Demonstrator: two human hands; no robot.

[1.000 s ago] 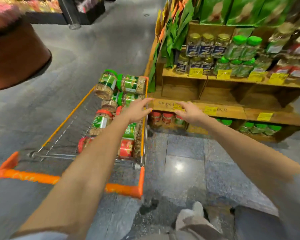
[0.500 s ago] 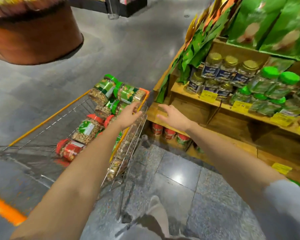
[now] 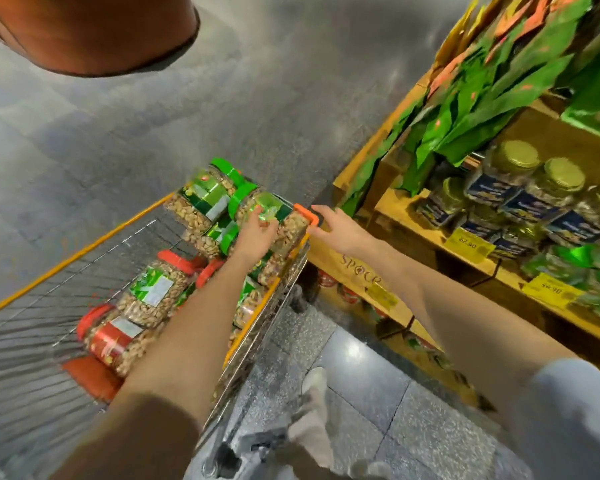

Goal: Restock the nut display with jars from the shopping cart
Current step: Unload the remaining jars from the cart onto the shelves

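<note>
Left hand [image 3: 255,233]: fingers laid flat on the topmost green-lidded jar [image 3: 284,211]; no closed grip visible.
Right hand [image 3: 340,225]: loosely open, empty, fingertips near the orange corner [image 3: 307,213] of the cart.
Jar position: under the left palm, lying sideways atop the pile in the shopping cart [image 3: 84,251]; nut display [image 3: 333,263] just beyond the right hand.
Handling: likely rigid, smooth plastic, moderately heavy; best taken around the barrel, two-handed.

The wooden shelf edge [image 3: 360,271] reads "sp@ce"; a yellow price tag [image 3: 468,242] reads "62.90"
</note>
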